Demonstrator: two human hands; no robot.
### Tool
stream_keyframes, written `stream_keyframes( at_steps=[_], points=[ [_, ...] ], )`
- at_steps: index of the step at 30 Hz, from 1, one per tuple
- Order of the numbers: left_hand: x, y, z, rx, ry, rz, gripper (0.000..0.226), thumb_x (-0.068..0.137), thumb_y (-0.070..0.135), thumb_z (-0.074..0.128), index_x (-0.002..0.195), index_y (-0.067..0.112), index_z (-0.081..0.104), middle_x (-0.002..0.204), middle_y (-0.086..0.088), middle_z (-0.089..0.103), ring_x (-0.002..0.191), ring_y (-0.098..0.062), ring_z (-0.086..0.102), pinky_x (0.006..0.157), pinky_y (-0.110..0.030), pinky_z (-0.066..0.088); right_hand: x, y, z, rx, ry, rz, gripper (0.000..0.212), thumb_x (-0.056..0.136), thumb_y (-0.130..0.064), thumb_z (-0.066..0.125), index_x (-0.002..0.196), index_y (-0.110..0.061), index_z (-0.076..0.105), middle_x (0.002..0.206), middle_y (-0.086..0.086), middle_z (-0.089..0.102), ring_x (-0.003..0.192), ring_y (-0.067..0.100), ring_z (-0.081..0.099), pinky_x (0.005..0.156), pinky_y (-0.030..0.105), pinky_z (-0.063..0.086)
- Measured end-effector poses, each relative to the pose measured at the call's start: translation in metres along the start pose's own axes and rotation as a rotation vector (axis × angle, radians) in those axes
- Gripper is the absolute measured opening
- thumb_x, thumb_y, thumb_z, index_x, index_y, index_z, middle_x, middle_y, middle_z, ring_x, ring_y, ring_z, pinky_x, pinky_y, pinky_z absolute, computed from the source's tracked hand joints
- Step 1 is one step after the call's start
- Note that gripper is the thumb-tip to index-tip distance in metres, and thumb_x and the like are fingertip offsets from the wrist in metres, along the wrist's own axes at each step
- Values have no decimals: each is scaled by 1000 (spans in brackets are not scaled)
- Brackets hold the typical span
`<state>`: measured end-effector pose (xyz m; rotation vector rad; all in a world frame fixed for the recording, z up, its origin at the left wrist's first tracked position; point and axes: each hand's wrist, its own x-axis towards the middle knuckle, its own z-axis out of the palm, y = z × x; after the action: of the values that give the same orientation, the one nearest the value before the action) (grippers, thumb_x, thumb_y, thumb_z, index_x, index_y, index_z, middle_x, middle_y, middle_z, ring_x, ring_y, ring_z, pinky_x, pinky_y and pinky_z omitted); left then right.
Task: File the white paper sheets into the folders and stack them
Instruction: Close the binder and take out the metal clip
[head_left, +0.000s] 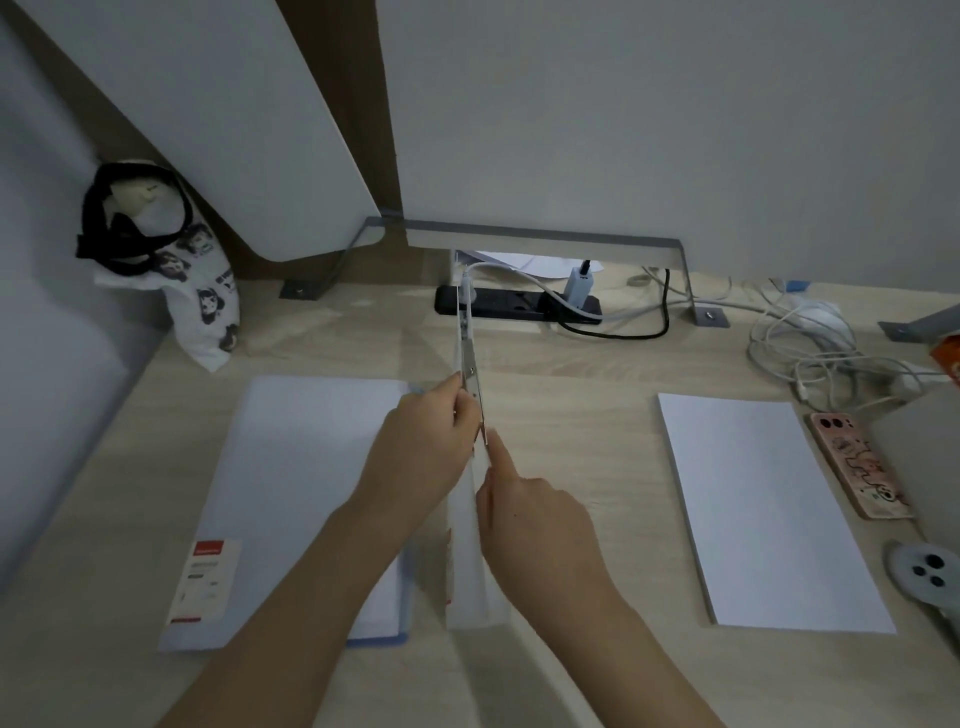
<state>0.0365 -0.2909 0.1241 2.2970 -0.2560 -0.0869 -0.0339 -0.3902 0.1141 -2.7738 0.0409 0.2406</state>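
Folder (467, 519) stands on edge at desk centre, seen almost edge-on, a clear one with what looks like white paper inside. We take it as the landmark. Our left hand (426, 447) pinches its upper edge from the left, fingers closed on it. Our right hand (524, 514) is just right of it, index finger stretched up along the edge and touching; we cannot tell if the other fingers grip.

Left of the folder, flat on the desk (571, 467), lies the pile (291, 499) of folders with a red-and-white label on its near left corner; our left forearm crosses it. We cannot tell how many in the pile are filled. Right of the folder, well apart, lies the sheet stack (763, 514), so paper is left to file.

Our judgement: task partway, one folder in hand being loaded or squared up, stacking on the pile next, more sheets to go.

Further right of the sheets: phone (857, 465), cables (810, 343). Behind the folder: power strip (519, 304). Far left behind: printed bag (171, 260).
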Motion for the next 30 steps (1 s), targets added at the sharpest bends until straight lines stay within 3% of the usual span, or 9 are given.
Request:
stream_keyframes(
  at_steps=[3,7,9,12,14,17,21,26,30],
  points=[
    [1,-8,-11,87,71,-70,36,96,16,35,60,21,34,53,0,42,44,-12,37,42,-21,24,1,16,-11,-157,-13,127,39,96,-9,26,135,-7,30,97,8,65,80,27,62,50,27,27],
    [0,-19,-17,128,72,-125,32,97,18,31,65,18,35,51,1,38,45,-13,35,42,-21,22,5,34,-15,32,22,199,26,98,-18,24,108,-12,47,84,4,65,67,24,53,53,29,35],
    [1,-23,-19,126,75,-124,26,98,18,30,74,14,39,54,-1,40,48,-14,38,45,-25,25,11,50,-8,170,55,259,24,96,-20,28,101,-13,51,87,9,71,80,28,62,68,33,48],
    [9,-51,-29,0,65,-237,28,95,24,30,85,12,53,75,-8,62,67,-21,60,61,-36,50,18,84,4,343,110,403,14,90,-20,37,95,-16,50,80,12,70,75,32,67,75,44,53],
    [13,-75,-38,-260,82,-346,28,96,21,31,89,18,57,94,-11,67,78,-22,65,65,-39,58,18,104,11,414,140,504,18,89,-14,42,106,-17,46,79,10,68,69,31,67,76,45,54],
    [10,-106,-47,-452,137,-460,24,99,14,30,102,13,54,96,-14,64,72,-14,64,46,-23,54,13,132,27,379,143,594,51,89,-9,47,135,-16,29,82,14,64,73,35,65,74,44,53],
    [0,-143,-45,-311,199,-467,27,98,34,36,100,15,54,85,-6,67,68,-16,66,57,-30,52,6,164,54,335,23,704,70,91,-13,48,147,-26,9,95,18,65,82,36,63,78,42,51],
    [-9,-188,-31,-54,129,-509,37,77,51,50,97,20,53,82,-10,68,72,-32,65,71,-47,54,-4,181,77,185,-109,691,71,88,-25,58,146,-12,19,135,24,42,119,39,46,98,41,39],
    [-12,-213,-15,139,94,-580,35,90,34,52,106,3,54,87,-23,58,77,-39,58,67,-43,47,-8,175,93,68,-202,474,64,86,-26,59,141,-11,28,145,16,25,132,34,31,108,34,26]
  ],
)
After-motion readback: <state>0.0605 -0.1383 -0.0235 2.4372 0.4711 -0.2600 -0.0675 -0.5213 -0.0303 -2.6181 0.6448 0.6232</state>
